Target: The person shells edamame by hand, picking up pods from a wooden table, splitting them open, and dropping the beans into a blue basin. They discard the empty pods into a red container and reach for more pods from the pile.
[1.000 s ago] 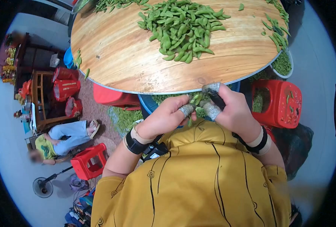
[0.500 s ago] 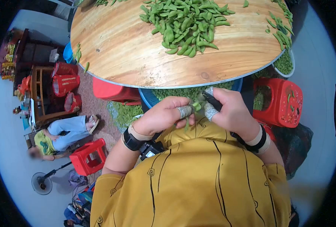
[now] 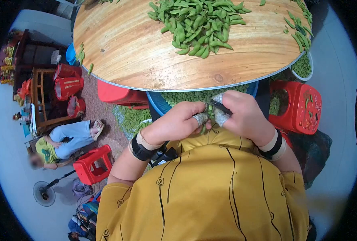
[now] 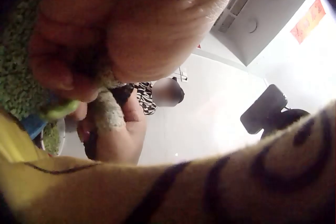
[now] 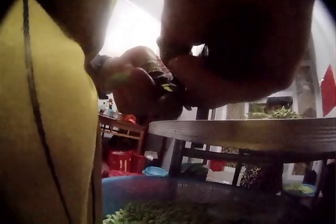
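Note:
In the head view my left hand (image 3: 176, 122) grips green soybean pods (image 3: 210, 111) between its thumb and fingers, the thumb wrapped in grey tape. One pod (image 4: 60, 110) sticks out below the fingers in the left wrist view. My right hand (image 3: 246, 114) holds a slim black tool (image 3: 221, 107) across its taped thumb and finger, its tip right at the pods; its kind I cannot tell. Both hands meet over a blue tub (image 3: 156, 105) of shelled green beans (image 3: 186, 97), just below the table edge.
A heap of pods (image 3: 198, 26) lies on the round wooden table (image 3: 122, 60). Red stools (image 3: 307, 108) stand at the right and left, and a white bowl of beans (image 3: 303, 67) is under the table's right edge. A seated person (image 3: 66, 138) is at the left.
My right hand has moved left, bringing the black tool up against the pods in my left hand. The head view has shifted slightly, so the table sits higher in it.

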`<state>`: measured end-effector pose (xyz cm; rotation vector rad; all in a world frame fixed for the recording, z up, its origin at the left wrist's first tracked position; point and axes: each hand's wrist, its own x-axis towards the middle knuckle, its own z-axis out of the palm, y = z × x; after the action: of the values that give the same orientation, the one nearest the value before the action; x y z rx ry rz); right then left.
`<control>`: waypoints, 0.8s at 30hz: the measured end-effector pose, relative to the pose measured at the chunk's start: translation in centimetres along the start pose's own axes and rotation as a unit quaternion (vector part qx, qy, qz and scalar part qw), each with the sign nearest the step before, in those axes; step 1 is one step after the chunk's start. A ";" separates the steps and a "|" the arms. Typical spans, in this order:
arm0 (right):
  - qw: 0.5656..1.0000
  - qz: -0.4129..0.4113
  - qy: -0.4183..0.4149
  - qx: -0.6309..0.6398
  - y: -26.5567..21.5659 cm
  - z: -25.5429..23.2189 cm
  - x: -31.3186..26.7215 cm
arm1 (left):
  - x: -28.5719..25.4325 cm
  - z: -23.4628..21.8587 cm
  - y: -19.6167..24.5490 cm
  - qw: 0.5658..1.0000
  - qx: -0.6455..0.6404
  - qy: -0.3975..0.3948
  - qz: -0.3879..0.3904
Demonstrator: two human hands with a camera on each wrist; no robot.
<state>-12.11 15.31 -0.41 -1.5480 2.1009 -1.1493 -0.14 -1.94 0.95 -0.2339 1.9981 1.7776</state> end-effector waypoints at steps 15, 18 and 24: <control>0.997 -0.005 -0.056 0.053 0.7 -0.4 0.5 | 0.5 0.2 0.1 0.989 0.121 -0.024 0.081; 0.982 0.072 -0.001 0.172 0.8 -0.6 0.1 | 0.3 0.1 0.1 0.999 -0.038 -0.027 0.004; 0.968 0.159 0.001 0.192 0.5 -1.9 -1.1 | -0.4 -0.8 -0.2 0.968 -0.248 0.017 0.022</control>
<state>-13.26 17.14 0.22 -0.9959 1.8931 -1.3341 0.09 -2.82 1.00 -0.3770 1.5543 2.2938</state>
